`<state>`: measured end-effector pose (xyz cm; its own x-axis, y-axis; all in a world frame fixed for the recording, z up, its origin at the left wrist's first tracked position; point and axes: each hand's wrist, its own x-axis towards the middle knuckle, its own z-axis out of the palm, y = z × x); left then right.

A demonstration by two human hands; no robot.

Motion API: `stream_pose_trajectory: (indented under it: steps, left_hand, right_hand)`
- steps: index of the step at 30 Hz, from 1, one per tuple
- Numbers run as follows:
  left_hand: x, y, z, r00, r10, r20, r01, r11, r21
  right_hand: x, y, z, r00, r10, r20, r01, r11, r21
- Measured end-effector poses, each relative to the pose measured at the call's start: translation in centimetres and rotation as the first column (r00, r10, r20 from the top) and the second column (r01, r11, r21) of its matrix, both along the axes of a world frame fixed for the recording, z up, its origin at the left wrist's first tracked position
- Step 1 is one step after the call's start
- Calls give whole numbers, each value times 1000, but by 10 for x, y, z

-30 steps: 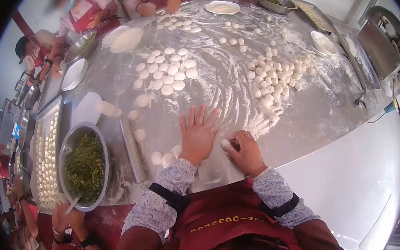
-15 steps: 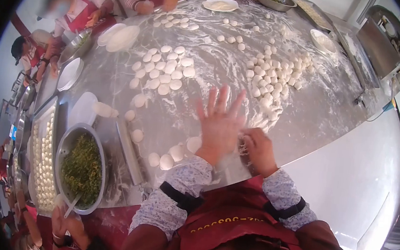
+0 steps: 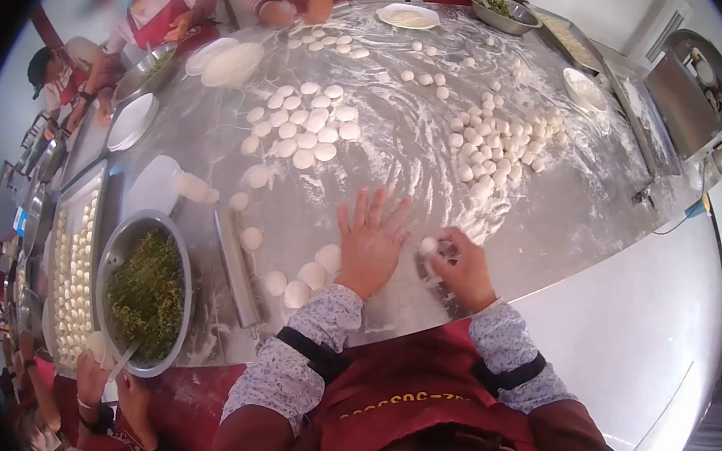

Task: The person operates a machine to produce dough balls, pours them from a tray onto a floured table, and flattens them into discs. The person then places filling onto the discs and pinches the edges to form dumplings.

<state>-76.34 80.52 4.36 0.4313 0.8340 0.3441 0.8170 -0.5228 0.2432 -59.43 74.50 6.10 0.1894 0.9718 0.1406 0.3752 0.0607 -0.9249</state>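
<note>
Palm down, fingers spread, my left hand is over the floured steel table; whatever lies beneath the palm is hidden. Close by on its left are several flattened dough rounds. My right hand has its fingers curled in a pinch on a small dough ball, just right of my left hand. Beyond it, a heap of dough balls sits in loose flour. More pressed dough rounds are grouped farther up the table.
At left are a metal bowl of chopped green filling, a rolling pin and a tray of dumplings. A co-worker's hands are beside the bowl. Other people in red aprons stand around the far edge.
My left hand has come back toward me and slightly left. A dough ball now shows in my right fingers. The whole view has shifted a little.
</note>
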Motion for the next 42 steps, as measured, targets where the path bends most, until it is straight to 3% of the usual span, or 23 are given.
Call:
stream_pose_trajectory:
  steps: [2,3,4,5,6,8,9,11,12,14,15,18,22,24,27,31,33,38,40,42]
  left_hand:
    - [-4,3,6,999,43,-13,-43,999,-12]
    - [-4,5,8,997,77,-17,-77,997,-29]
    - [1,7,17,997,77,-20,-78,997,-28]
    - [10,7,30,997,59,54,-59,998,-11]
    - [21,4,40,991,38,131,-39,999,6]
    - [42,-2,54,989,-27,144,22,999,38]
    - [52,-3,56,985,-89,149,79,994,75]
    - [68,-4,24,979,-142,143,128,986,107]
    - [73,-5,6,977,-166,136,159,985,64]
    - [80,-6,-4,971,-202,125,202,979,18]
    - [83,-4,-4,978,-182,105,182,983,11]
    - [78,3,-1,986,-145,84,145,989,12]
    - [53,-2,-3,997,-61,45,60,998,12]
    - [36,0,-5,1000,-22,21,21,1000,7]
    - [16,0,-6,1000,26,-5,-26,1000,-5]
    - [6,0,-5,997,80,-23,-80,997,0]
    - [6,0,-3,995,94,-27,-94,995,-13]
    - [37,0,35,991,95,93,-91,995,-41]
    - [59,-1,50,981,-19,191,8,998,58]
    - [77,-5,41,976,-103,191,88,993,84]
  right_hand:
    - [-11,3,-6,869,20,494,-211,918,335]
    - [-11,2,-7,872,20,489,-211,917,338]
    - [-9,0,-2,918,81,388,-184,954,236]
    - [-5,-2,1,952,127,279,-167,978,125]
    - [2,-1,0,952,125,281,-164,979,120]
    - [24,8,3,998,-57,32,57,998,-14]
    - [35,13,5,997,-63,38,64,998,-14]
    - [56,24,12,962,-235,142,244,968,-50]
    - [65,33,11,960,-240,146,250,967,-57]
    - [80,52,-2,874,-266,408,184,956,228]
    - [83,59,-11,875,-260,409,178,957,227]
    - [81,81,-20,732,-253,633,147,965,215]
    - [61,57,-7,796,-152,586,128,988,82]
    - [45,32,-4,860,-29,510,1,998,56]
    - [16,-1,-1,869,77,489,-125,990,67]
    - [6,-11,0,871,77,485,-150,982,114]
    - [16,-9,-6,931,102,351,-164,975,150]
    - [30,-20,13,971,-54,234,50,998,24]
    - [36,-23,9,975,-97,198,93,995,29]
    - [42,-27,-1,987,-157,20,156,987,46]
